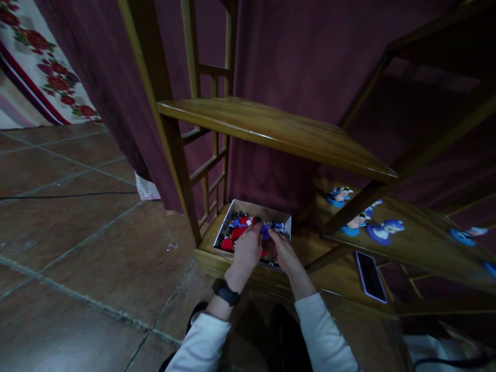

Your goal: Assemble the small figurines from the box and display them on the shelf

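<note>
A shallow cardboard box on the lowest wooden shelf holds several small toy figures in red, blue, black and white. Both hands are over this box. Between my fingertips is a small purple figurine, partly hidden. My left hand, with a black watch on the wrist, closes on it from the left. From the other side, my right hand grips it with bent fingers. Which hand bears its weight I cannot tell.
A wooden shelf board juts out above the box. To the right, blue and purple figurines stand on another board, near a phone with a light purple edge. A dark red curtain hangs behind; a black cable crosses the tiled floor.
</note>
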Action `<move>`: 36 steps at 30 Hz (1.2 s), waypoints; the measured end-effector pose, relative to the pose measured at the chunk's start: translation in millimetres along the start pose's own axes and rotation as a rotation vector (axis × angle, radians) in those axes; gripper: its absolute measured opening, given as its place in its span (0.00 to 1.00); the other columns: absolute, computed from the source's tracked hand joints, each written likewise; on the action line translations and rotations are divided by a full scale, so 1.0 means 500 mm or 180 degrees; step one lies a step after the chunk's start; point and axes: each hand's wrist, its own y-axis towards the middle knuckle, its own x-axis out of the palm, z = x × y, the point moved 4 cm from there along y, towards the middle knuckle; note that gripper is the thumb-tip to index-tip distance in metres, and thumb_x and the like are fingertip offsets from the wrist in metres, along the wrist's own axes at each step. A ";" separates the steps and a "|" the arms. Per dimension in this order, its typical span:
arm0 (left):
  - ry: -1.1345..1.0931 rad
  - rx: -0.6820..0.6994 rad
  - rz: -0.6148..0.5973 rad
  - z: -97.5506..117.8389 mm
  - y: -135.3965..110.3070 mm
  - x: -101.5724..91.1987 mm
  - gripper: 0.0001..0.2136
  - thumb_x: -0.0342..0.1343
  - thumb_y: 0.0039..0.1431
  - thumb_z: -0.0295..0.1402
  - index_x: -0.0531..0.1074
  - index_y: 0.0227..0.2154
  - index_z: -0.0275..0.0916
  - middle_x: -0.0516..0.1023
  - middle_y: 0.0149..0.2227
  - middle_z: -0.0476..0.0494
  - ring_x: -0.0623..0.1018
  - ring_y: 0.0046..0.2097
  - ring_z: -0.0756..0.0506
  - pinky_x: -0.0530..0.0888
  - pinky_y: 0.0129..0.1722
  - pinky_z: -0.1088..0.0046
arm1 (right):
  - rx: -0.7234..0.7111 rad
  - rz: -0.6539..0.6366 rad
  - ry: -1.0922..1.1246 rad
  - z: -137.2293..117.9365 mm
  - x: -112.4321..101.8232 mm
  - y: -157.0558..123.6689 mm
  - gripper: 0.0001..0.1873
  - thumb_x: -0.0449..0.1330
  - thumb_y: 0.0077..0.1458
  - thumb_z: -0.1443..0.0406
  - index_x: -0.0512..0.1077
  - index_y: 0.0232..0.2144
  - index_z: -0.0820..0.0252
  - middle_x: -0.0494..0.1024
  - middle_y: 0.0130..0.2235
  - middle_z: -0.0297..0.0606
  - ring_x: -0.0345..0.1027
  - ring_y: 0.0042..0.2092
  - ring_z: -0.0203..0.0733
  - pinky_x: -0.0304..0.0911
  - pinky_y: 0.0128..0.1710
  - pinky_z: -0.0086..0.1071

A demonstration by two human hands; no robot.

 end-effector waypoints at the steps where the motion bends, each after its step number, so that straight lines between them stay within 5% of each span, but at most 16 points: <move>1: 0.0170 0.0020 -0.0077 0.002 -0.006 0.007 0.13 0.57 0.46 0.20 0.72 0.35 0.43 0.74 0.38 0.40 0.73 0.42 0.43 0.66 0.41 0.72 | 0.0006 0.0013 -0.0024 -0.003 -0.005 -0.008 0.21 0.60 0.44 0.49 0.70 0.35 0.58 0.78 0.29 0.37 0.72 0.27 0.42 0.66 0.24 0.34; 7: 0.0696 0.0084 -0.0339 0.015 -0.030 0.039 0.09 0.56 0.49 0.23 0.69 0.34 0.41 0.73 0.36 0.39 0.71 0.44 0.41 0.64 0.45 0.69 | -0.0210 0.0130 -0.0360 -0.013 -0.042 -0.038 0.22 0.58 0.46 0.50 0.69 0.39 0.58 0.78 0.32 0.37 0.72 0.30 0.42 0.67 0.27 0.34; 16: 0.2032 0.1046 -0.0794 0.026 -0.048 0.073 0.13 0.46 0.57 0.22 0.65 0.43 0.39 0.71 0.41 0.34 0.70 0.48 0.39 0.61 0.48 0.63 | -0.0895 0.0231 -0.1214 -0.018 -0.070 -0.010 0.19 0.60 0.42 0.62 0.71 0.40 0.57 0.76 0.41 0.36 0.69 0.41 0.42 0.64 0.44 0.37; 29: 0.2565 0.1073 -0.0945 0.020 -0.073 0.090 0.13 0.43 0.58 0.21 0.65 0.44 0.36 0.71 0.42 0.32 0.71 0.47 0.40 0.63 0.45 0.65 | -0.1220 0.0125 -0.2705 -0.049 -0.078 -0.038 0.21 0.55 0.43 0.71 0.73 0.42 0.55 0.78 0.40 0.38 0.70 0.42 0.46 0.62 0.45 0.39; 36: 0.3246 0.1079 -0.1135 0.007 -0.080 0.084 0.13 0.44 0.58 0.22 0.62 0.46 0.35 0.72 0.40 0.37 0.73 0.43 0.43 0.67 0.39 0.68 | -0.1325 -0.0301 -0.3430 -0.035 -0.074 -0.041 0.24 0.51 0.47 0.75 0.70 0.46 0.53 0.75 0.47 0.37 0.67 0.48 0.42 0.60 0.49 0.36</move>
